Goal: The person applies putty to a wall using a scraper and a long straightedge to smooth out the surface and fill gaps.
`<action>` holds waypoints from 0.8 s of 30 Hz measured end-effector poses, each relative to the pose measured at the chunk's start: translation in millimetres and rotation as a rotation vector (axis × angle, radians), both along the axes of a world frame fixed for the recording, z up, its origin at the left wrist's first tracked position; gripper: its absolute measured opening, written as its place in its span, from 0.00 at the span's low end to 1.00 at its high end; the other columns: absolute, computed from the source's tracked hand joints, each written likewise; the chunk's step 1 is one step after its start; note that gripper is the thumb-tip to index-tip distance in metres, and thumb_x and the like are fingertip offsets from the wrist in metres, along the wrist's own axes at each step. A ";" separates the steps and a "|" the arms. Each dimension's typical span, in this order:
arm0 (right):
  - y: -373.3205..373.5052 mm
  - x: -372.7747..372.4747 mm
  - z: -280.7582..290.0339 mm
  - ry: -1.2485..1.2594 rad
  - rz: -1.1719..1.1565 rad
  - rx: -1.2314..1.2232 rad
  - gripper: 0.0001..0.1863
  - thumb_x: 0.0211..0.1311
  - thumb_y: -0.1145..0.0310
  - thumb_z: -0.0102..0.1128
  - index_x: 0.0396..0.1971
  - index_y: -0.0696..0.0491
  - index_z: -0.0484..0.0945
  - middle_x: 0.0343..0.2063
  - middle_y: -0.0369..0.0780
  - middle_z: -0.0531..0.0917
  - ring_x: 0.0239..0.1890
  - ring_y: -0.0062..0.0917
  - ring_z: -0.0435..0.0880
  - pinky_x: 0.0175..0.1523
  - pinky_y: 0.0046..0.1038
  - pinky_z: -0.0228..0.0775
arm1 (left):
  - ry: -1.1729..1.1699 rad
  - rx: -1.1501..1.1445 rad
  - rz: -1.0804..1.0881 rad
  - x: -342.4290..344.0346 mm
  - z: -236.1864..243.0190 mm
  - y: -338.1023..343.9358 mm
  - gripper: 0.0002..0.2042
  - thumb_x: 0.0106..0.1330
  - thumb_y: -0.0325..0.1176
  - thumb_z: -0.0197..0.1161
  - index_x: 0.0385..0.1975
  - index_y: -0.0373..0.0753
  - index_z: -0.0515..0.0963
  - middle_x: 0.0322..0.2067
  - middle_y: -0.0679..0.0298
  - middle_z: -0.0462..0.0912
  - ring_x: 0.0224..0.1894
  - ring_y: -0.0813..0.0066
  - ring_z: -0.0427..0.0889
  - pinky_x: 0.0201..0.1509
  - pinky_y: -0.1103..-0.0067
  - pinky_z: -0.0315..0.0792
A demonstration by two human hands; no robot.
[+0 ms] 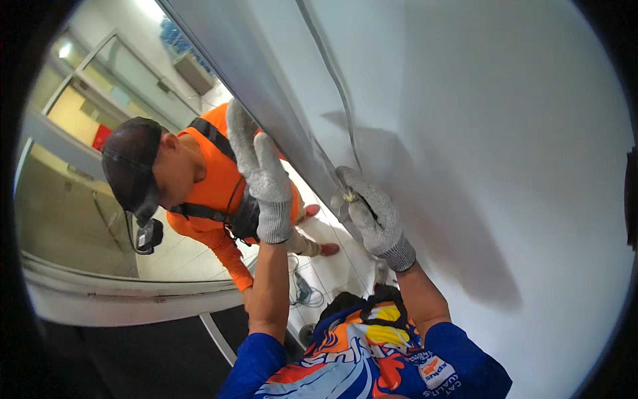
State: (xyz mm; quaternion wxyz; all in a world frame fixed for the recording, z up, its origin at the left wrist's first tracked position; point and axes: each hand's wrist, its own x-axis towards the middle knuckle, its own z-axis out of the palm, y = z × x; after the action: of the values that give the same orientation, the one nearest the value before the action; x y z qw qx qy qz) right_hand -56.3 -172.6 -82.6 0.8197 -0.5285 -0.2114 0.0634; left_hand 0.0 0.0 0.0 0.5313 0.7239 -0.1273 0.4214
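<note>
My left hand, in a grey knit work glove, lies with its fingers stretched upward along the edge of a pale metal panel. My right hand, gloved the same way, has its fingers curled in against the panel's surface. A thin grey cable comes down the white wall and runs into the fingers of that hand. A small yellowish bit shows at the fingertips; what it is I cannot make out.
Close on the left a person in an orange shirt, dark cap and chest harness leans forward. A green power tool with a cord lies on the tiled floor. Glass partitions stand behind the person.
</note>
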 end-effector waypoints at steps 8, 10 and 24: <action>5.1 114.8 64.1 -0.717 -0.223 -0.155 0.25 0.56 0.74 0.62 0.55 0.64 0.72 0.50 0.52 0.80 0.50 0.37 0.83 0.55 0.32 0.73 | 0.054 0.034 0.510 90.2 -20.7 21.5 0.34 0.71 0.50 0.46 0.70 0.34 0.50 0.67 0.51 0.57 0.68 0.60 0.58 0.70 0.69 0.52; 6.9 118.4 46.3 -0.676 -0.211 -0.141 0.25 0.56 0.74 0.63 0.55 0.64 0.72 0.50 0.53 0.80 0.50 0.37 0.83 0.54 0.32 0.74 | 0.037 0.017 0.483 91.4 -16.8 13.8 0.35 0.71 0.51 0.46 0.70 0.34 0.50 0.67 0.51 0.57 0.68 0.60 0.58 0.71 0.68 0.51; 33.5 144.3 62.3 -0.637 -0.204 -0.205 0.24 0.50 0.74 0.66 0.50 0.63 0.78 0.41 0.49 0.85 0.35 0.30 0.87 0.42 0.26 0.77 | 0.084 -0.023 0.535 91.5 -25.8 42.1 0.37 0.70 0.56 0.43 0.69 0.32 0.50 0.67 0.50 0.58 0.68 0.59 0.59 0.71 0.67 0.50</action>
State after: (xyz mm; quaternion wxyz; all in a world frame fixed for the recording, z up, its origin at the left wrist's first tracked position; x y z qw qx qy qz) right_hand 88.0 -139.1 -20.3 0.6574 -0.6198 -0.3951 -0.1660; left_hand 91.5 42.1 -25.8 0.4141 0.7423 0.0955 0.5180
